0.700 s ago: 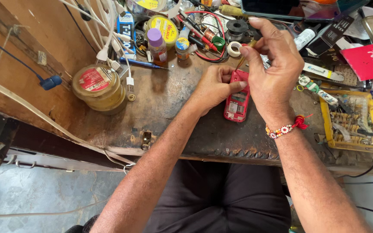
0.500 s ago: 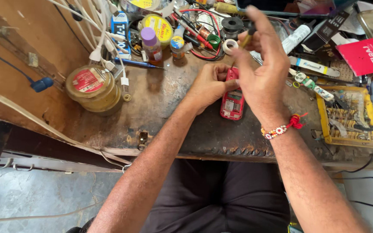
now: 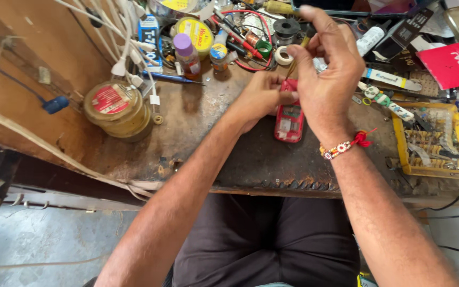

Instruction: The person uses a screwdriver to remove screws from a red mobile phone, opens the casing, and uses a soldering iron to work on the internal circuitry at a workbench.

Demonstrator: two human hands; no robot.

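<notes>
A small red phone lies opened on the worn wooden workbench, its insides facing up. My left hand grips the phone's upper left edge and steadies it. My right hand hovers over the phone's top end and pinches a thin stick-like tool whose tip points down at the phone. A beaded bracelet with a red thread is on my right wrist.
A round yellow tin with a red label stands at the left. Small bottles, tape rolls, wires and tools crowd the bench's back. A yellow parts tray sits at the right, a red booklet behind it. White cables hang at the left.
The view has shifted slightly. My right hand has lifted a little higher over the phone's top end; my left hand stays on the phone.
</notes>
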